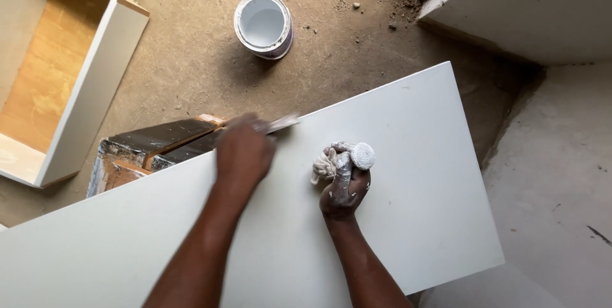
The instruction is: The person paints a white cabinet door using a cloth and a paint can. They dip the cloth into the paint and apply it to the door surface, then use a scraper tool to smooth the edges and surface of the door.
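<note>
Carpentry workshop: dusty floor (191, 53), paint tin (263, 24), unfinished cabinet (57, 72).

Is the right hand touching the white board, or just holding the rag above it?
Touching. In the head view the right hand rests on the white board, with no gap showing, fingers bunched around a rag and a small round lump.

A flat putty knife (280, 123), blurred in the frame, juts out past the fingers (264, 139) of the left hand (243, 152), its pale blade lying low along the far edge of the white board (414, 155). A crumpled, paint-stained rag (324, 164) and a small round white pad (363, 155) are bunched at the fingers (344, 164) of the right hand (345, 190), pressed onto the board's surface. The board is large, smooth and matt white, lying flat and slanted across the view beneath both sets of fingers.
</note>
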